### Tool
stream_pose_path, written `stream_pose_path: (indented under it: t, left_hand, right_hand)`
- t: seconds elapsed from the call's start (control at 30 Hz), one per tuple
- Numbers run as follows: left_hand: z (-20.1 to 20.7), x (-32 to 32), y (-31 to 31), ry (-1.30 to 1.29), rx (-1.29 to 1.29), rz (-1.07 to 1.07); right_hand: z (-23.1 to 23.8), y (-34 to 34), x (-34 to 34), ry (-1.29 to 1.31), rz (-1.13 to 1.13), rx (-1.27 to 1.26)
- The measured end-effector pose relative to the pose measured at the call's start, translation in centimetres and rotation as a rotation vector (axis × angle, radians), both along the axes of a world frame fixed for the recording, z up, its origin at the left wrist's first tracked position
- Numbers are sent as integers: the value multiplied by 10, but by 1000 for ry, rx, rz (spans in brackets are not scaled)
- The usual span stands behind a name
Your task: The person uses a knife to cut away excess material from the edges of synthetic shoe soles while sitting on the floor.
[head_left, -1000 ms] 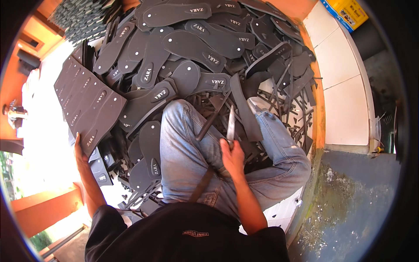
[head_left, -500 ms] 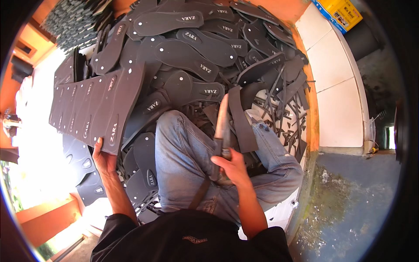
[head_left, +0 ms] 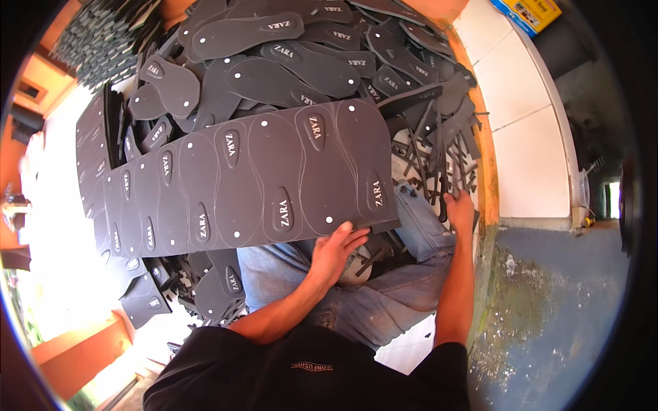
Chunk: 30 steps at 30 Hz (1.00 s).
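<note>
Gripping the near edge of a large dark rubber sheet (head_left: pixel 247 185) stamped with sole outlines, the left hand (head_left: pixel 336 250) is holding it across the lap, fingers curled over the sheet's lower right edge. The sheet is spreading up and to the left of that hand, covering most of the blue jeans (head_left: pixel 370 308). The right hand (head_left: pixel 460 209) is reaching out to the right of the sheet, closing around thin black strips in a tangle of offcut scraps (head_left: pixel 439 147); what exactly it is clasping is hard to tell. Beyond both hands, a heap of cut-out black soles (head_left: pixel 288 61) is lying piled. A white tiled wall (head_left: pixel 528 137) is standing just right of the right hand.
</note>
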<state>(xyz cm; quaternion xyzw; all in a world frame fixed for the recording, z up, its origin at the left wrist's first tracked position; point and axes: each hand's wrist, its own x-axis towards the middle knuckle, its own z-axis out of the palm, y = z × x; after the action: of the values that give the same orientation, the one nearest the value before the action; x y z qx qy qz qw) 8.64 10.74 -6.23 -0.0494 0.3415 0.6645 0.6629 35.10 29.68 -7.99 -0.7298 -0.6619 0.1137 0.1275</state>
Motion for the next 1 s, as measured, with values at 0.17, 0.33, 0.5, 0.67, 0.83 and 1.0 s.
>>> stream_pose_path:
  t: [0.17,0.33,0.5,0.67,0.83,1.0]
  left_hand:
    - [-11,-103,-69,239,-37,382]
    - [-11,-203,-121,330,-25,540]
    - [-4,-188,-103,328,76,414]
    - [35,-109,-86,441,91,503]
    - [75,-32,-49,348,118,353]
    - [62,41,3,157,39,256]
  right_hand:
    - [14,-42,-17,312,-146,173]
    - [1,-41,-22,416,-101,294]
    - [-21,-38,-1,819,-206,213]
    - [-1,-50,-10,935,-286,383]
    - [36,-79,-10,978,-332,527]
    - [79,-111,-11,1052,-457,538]
